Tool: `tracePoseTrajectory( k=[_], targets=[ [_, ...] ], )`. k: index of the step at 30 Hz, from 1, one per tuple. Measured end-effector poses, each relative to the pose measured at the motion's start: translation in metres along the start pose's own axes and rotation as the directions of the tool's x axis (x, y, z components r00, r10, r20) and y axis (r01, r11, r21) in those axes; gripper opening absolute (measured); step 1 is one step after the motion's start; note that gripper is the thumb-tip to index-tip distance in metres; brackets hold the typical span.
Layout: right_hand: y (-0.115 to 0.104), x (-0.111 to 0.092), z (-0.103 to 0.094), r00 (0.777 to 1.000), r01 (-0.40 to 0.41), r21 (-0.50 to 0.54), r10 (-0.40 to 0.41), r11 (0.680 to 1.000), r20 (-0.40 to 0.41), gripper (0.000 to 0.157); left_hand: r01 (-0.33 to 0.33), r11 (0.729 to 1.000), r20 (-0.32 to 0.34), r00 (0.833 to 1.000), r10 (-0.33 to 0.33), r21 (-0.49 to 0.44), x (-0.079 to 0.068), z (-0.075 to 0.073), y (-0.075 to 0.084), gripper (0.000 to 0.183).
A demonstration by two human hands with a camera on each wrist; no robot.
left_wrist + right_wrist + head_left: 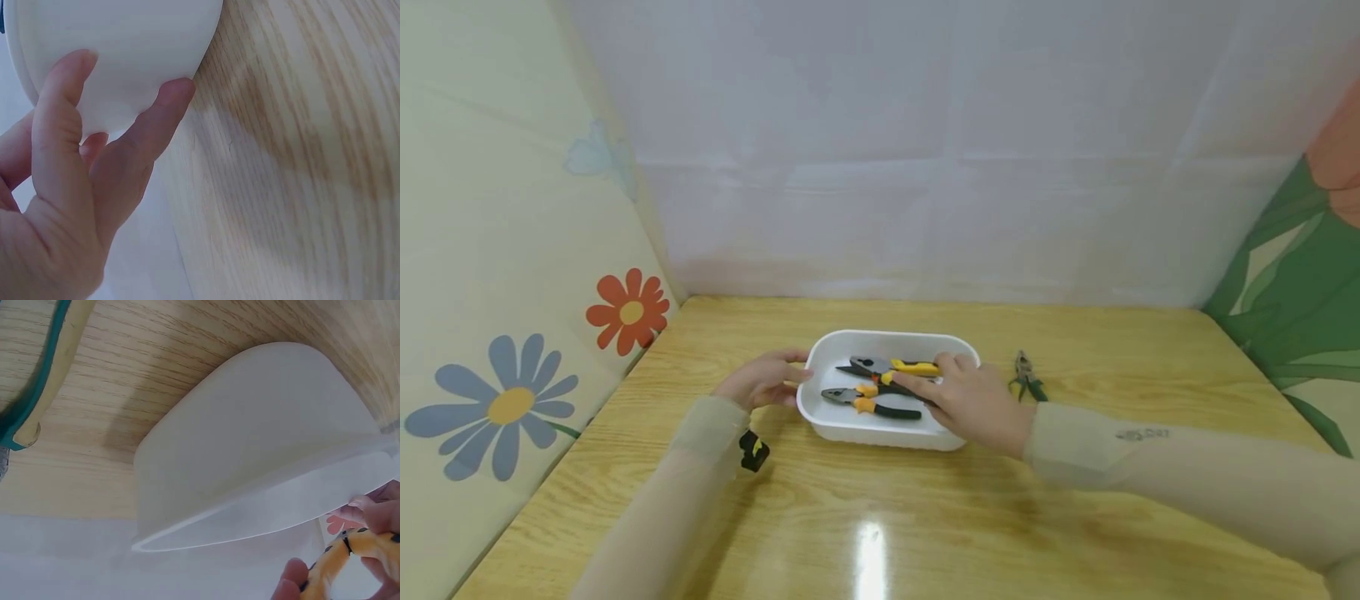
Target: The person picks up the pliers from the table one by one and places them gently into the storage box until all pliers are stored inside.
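Observation:
A white plastic basin (880, 435) stands on the table with several pliers in it. My left hand (767, 379) is at its left end, fingers spread and loosely bent; in the left wrist view the fingertips rest against the outer wall. Over the right end, my right hand (973, 400) grips pliers with yellow-orange and black handles (340, 553); fingers hide part of them. Beside it lie grey-headed pliers with a yellow-and-black handle (916, 367). Nearer me in the basin are pliers with orange-and-black handles (895, 412).
Green-handled pliers (1026, 379) lie on the wooden table (1075, 533) right of the basin. A black and yellow object (754, 451) sits beside my left wrist. A pale cloth (925, 208) hangs behind the table, and flower-patterned sheets flank both sides.

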State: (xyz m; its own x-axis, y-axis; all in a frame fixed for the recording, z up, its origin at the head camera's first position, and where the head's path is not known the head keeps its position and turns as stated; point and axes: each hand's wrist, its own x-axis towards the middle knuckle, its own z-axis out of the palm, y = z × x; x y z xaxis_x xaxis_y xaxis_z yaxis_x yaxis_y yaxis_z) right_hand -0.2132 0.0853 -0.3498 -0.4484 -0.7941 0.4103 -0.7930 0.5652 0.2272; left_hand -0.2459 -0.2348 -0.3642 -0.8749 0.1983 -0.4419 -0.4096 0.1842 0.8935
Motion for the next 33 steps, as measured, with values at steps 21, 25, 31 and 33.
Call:
tracePoseTrajectory(
  k=[21, 25, 31, 33],
  targets=[
    [-0.005, 0.012, 0.014, 0.995, 0.006, -0.001, -0.006, 1.0, 0.101, 0.048, 0.002, 1.0, -0.009, 1.0, -0.002, 0.008, 0.0, 0.001, -0.001, 0.053],
    [-0.004, 0.015, 0.015, 0.994, 0.022, -0.035, -0.018, 0.999, 0.108, 0.047, 0.005, 1.0, -0.011, 1.0, -0.005, 0.006, 0.0, 0.002, 0.0, 0.053],
    [-0.002, 0.023, 0.014, 0.987, 0.067, -0.062, -0.057, 0.996, 0.147, 0.048, 0.004, 1.0, -0.004, 1.0, -0.004, 0.001, 0.0, 0.001, 0.0, 0.054],
    [-0.002, 0.026, 0.014, 0.982, 0.079, -0.052, -0.069, 0.996, 0.174, 0.049, 0.014, 1.0, -0.011, 1.0, -0.014, -0.003, 0.0, 0.001, 0.0, 0.055]
  ],
)
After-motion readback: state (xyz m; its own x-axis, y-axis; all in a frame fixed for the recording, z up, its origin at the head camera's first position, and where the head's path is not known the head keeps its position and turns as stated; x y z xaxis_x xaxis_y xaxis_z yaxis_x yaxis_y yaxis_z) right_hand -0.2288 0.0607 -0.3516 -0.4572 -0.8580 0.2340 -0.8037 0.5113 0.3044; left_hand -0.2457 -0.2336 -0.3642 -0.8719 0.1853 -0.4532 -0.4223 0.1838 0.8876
